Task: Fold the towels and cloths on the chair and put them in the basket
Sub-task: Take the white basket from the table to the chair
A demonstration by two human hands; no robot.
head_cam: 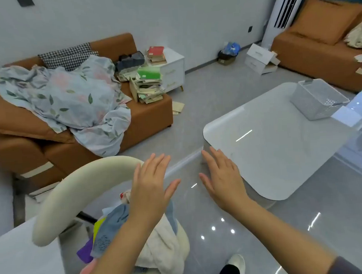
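Left hand point(150, 186) hovers flat and empty over the heap of towels and cloths point(115, 220) on the chair point(73, 184) seat, right hand point(222, 176) likewise bare by the near corner of the table point(271, 153), basket point(308, 105) at its far edge, so just starting, I'd say, and next comes gripping one cloth.

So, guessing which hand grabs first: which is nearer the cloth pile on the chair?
Left. The left hand is open right over the cloth pile; the right hand is off to the side, over the floor beside the table.
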